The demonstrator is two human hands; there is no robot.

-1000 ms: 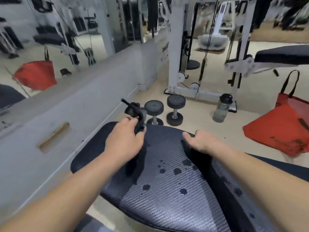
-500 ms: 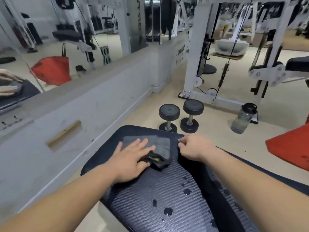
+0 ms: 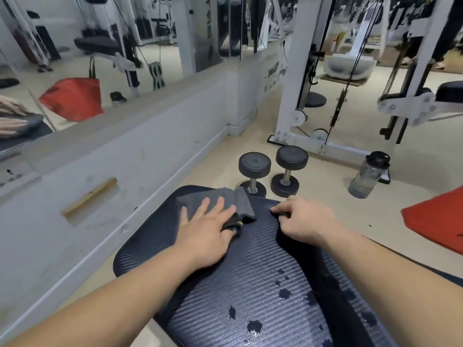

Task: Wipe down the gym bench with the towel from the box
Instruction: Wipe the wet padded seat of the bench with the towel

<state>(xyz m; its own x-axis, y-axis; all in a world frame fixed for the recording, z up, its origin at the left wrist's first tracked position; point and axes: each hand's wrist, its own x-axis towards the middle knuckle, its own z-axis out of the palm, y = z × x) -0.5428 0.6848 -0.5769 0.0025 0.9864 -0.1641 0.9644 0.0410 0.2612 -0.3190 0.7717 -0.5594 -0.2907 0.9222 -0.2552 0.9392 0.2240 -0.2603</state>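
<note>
So the left hand (image 3: 208, 231) is flat on the grey towel (image 3: 220, 201), fingers spread out and released, palm pressing the cloth into the bench pad (image 3: 240, 284) rather than gripping it. The towel sits at the far end of the pad, around 12 o'clock from the person, with one folded edge hanging just past the rim. A small black bit with a yellow spot pokes out under the thumb side, can't tell what it is.

The right hand (image 3: 303, 221) is at roughly 1 o'clock, fingers curled over the far rim of the pad, clenched on the edge itself. Dark wet spots (image 3: 283, 294) dot the pad closer in, around 5 o'clock from the towel, well apart from it.

On the floor past the bench: two dumbbells (image 3: 273, 171) side by side, a water bottle (image 3: 368, 176) at 2 o'clock, and a red bag (image 3: 438, 219) at 3 o'clock.
</note>
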